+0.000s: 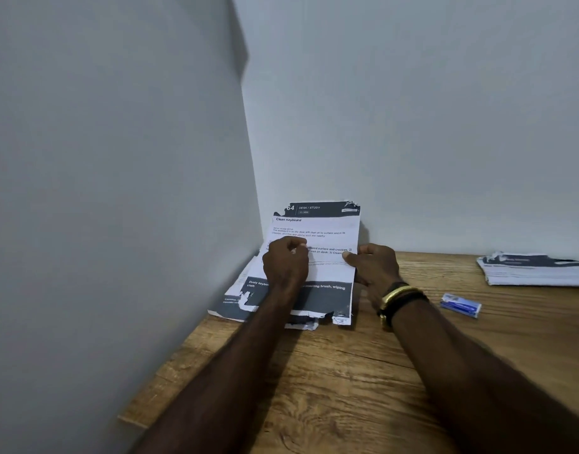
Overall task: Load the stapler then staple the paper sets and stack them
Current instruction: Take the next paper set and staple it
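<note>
1. Two hands hold one paper set propped up in the corner where the wooden surface meets the wall.
2. The left hand is curled almost closed, fingers pinching the sheets on their left side near the middle.
3. The right hand grips the right edge, thumb on the printed face and fingers behind; its wrist wears a gold and black bracelet.
4. The set's long axis runs from the person toward the wall, with the dark "DESK / STUDY" header at the far, raised end; its near edge is torn.
5. More sheets lie flat beneath it.
6. One blue staple box lies to the right, and another paper stack sits at the far right, well apart.
</note>
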`<move>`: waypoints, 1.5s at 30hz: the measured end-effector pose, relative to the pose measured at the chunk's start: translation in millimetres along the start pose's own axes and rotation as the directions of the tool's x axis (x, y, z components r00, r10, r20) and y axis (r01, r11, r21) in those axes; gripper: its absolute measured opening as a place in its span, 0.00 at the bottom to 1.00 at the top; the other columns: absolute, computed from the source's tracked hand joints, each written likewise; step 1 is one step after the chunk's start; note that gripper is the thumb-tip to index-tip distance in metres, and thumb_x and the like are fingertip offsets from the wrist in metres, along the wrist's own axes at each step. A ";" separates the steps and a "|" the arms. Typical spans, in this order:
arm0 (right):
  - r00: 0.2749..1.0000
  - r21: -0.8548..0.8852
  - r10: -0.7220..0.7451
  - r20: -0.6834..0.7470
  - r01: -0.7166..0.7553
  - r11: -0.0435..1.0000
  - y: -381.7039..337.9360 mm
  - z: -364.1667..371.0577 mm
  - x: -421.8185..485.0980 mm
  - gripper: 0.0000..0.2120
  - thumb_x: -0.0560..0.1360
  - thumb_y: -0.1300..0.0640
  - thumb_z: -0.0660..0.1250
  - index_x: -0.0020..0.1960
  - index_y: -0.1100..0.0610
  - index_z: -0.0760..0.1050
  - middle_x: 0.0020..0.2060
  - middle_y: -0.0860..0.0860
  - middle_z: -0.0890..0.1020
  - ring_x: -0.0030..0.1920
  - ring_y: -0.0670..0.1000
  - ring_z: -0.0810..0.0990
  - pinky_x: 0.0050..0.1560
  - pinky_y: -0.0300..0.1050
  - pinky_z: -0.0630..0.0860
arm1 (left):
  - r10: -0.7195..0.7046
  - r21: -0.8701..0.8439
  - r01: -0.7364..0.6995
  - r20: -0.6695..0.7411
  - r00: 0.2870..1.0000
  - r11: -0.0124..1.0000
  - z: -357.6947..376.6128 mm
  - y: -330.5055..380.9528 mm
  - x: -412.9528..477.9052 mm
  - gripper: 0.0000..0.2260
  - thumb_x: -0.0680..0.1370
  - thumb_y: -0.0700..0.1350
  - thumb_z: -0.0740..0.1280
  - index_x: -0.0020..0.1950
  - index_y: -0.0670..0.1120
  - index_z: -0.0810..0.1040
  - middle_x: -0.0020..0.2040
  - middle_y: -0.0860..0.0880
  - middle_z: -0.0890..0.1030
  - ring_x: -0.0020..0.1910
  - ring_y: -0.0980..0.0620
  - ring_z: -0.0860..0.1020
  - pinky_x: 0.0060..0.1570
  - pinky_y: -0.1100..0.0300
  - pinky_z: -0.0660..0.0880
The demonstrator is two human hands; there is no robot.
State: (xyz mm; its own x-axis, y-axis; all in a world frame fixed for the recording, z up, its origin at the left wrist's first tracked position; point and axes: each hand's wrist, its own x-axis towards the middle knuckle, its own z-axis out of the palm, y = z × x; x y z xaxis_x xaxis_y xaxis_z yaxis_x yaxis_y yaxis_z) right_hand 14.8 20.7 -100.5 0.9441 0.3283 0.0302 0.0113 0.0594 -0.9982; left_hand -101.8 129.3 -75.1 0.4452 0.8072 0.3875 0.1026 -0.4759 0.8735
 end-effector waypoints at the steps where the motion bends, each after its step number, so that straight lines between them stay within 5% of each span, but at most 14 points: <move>1: 1.000 0.000 -0.005 -0.010 0.005 1.000 -0.8 -9.9 0.6 0.06 0.70 0.62 0.79 0.41 0.58 0.82 0.47 0.60 0.87 0.52 0.63 0.87 0.56 0.64 0.83 | -0.008 -0.009 0.008 0.017 1.000 1.000 3.9 1.6 -2.2 0.09 0.77 0.42 0.69 0.54 0.46 0.87 0.55 0.48 0.87 0.58 0.47 0.83 0.64 0.53 0.76; 8: 0.997 0.011 -0.022 -0.076 0.023 1.000 -9.8 -82.3 -4.3 0.06 0.70 0.63 0.79 0.42 0.58 0.82 0.47 0.61 0.87 0.51 0.63 0.87 0.55 0.64 0.83 | -0.105 0.081 0.103 0.017 0.994 0.991 29.2 17.3 -17.5 0.09 0.74 0.44 0.70 0.53 0.53 0.84 0.59 0.48 0.83 0.61 0.43 0.79 0.63 0.47 0.76; 12: 0.996 0.050 -0.028 -0.090 0.033 0.998 -9.2 -118.2 -7.1 0.05 0.72 0.67 0.77 0.44 0.61 0.81 0.50 0.65 0.86 0.40 0.56 0.87 0.41 0.51 0.85 | -0.119 -0.031 0.122 0.084 0.989 0.992 45.6 23.1 -25.3 0.11 0.75 0.40 0.67 0.53 0.50 0.85 0.58 0.47 0.85 0.60 0.43 0.80 0.63 0.52 0.76; 16: 0.990 0.031 -0.041 -0.135 0.045 0.998 -10.2 -148.0 -8.0 0.07 0.72 0.66 0.78 0.48 0.63 0.82 0.51 0.64 0.86 0.54 0.64 0.86 0.57 0.64 0.82 | -0.218 -0.171 0.247 0.172 0.961 0.954 67.1 27.3 -36.7 0.14 0.75 0.35 0.65 0.48 0.50 0.87 0.57 0.48 0.86 0.60 0.45 0.81 0.66 0.52 0.77; 20: 0.986 -0.091 -0.097 -0.135 0.085 0.992 -16.5 -169.6 -13.5 0.22 0.70 0.61 0.80 0.61 0.60 0.78 0.57 0.62 0.84 0.58 0.64 0.84 0.61 0.64 0.80 | -0.233 -0.252 0.274 0.182 0.955 0.928 88.0 26.3 -43.3 0.15 0.74 0.34 0.65 0.51 0.47 0.88 0.58 0.47 0.86 0.61 0.45 0.81 0.67 0.51 0.76; 23: 0.985 -0.123 -0.164 -0.054 0.156 0.980 -20.1 -179.5 -19.1 0.33 0.69 0.67 0.79 0.70 0.53 0.71 0.62 0.60 0.81 0.60 0.63 0.82 0.62 0.63 0.80 | -0.249 -0.312 0.310 0.219 0.943 0.898 100.6 21.1 -43.4 0.14 0.73 0.34 0.67 0.53 0.46 0.87 0.58 0.45 0.85 0.61 0.44 0.82 0.67 0.50 0.77; 27: 0.971 -0.228 -0.234 -0.044 0.218 0.949 -19.3 -187.0 -19.1 0.24 0.69 0.69 0.79 0.63 0.59 0.81 0.47 0.56 0.83 0.48 0.57 0.82 0.55 0.47 0.81 | -0.232 -0.350 0.317 0.265 0.936 0.881 108.0 9.4 -37.2 0.12 0.73 0.33 0.70 0.51 0.45 0.88 0.56 0.45 0.86 0.58 0.44 0.83 0.66 0.50 0.78; 31: 0.968 -0.291 -0.242 -0.071 0.212 0.933 -14.5 -189.5 -13.6 0.13 0.68 0.64 0.81 0.52 0.58 0.86 0.38 0.51 0.80 0.44 0.52 0.77 0.51 0.47 0.76 | -0.244 -0.366 0.341 0.286 0.926 0.866 107.7 2.7 -30.5 0.11 0.72 0.34 0.72 0.42 0.51 0.87 0.54 0.44 0.87 0.53 0.45 0.84 0.61 0.54 0.78; 37: 0.938 -0.450 -0.328 -0.116 0.245 0.859 -11.9 -190.5 -11.2 0.08 0.69 0.59 0.80 0.47 0.56 0.87 0.39 0.49 0.85 0.44 0.50 0.82 0.44 0.41 0.75 | -0.065 -0.176 0.126 0.316 0.947 0.976 98.5 9.1 -26.6 0.11 0.75 0.39 0.72 0.56 0.47 0.86 0.57 0.44 0.86 0.61 0.43 0.82 0.66 0.46 0.77; 41: 0.889 -0.504 -0.435 -0.143 0.313 0.805 -20.8 -191.9 -16.1 0.06 0.69 0.56 0.80 0.43 0.56 0.87 0.40 0.51 0.87 0.47 0.52 0.85 0.48 0.47 0.79 | 0.149 -0.058 -0.138 0.277 0.949 0.989 83.6 17.5 -31.9 0.03 0.75 0.45 0.74 0.47 0.49 0.85 0.44 0.51 0.85 0.49 0.48 0.84 0.49 0.57 0.77; 45: 0.798 -0.554 -0.580 -0.164 0.412 0.723 -41.8 -192.2 -24.2 0.06 0.70 0.50 0.79 0.41 0.51 0.85 0.42 0.46 0.86 0.48 0.47 0.81 0.49 0.41 0.71 | 0.277 0.004 -0.278 0.083 0.957 0.960 73.1 33.6 -33.6 0.05 0.75 0.53 0.74 0.46 0.53 0.85 0.49 0.52 0.83 0.50 0.53 0.79 0.46 0.59 0.71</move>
State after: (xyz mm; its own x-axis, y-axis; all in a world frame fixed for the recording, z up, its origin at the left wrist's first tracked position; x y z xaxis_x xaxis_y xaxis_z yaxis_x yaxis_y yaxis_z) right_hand 54.7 -170.9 -69.6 0.8006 0.0725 0.5949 0.5798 -0.3445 -0.7383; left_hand -48.3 60.7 -80.3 0.5281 0.6121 0.5886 -0.0222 -0.6829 0.7301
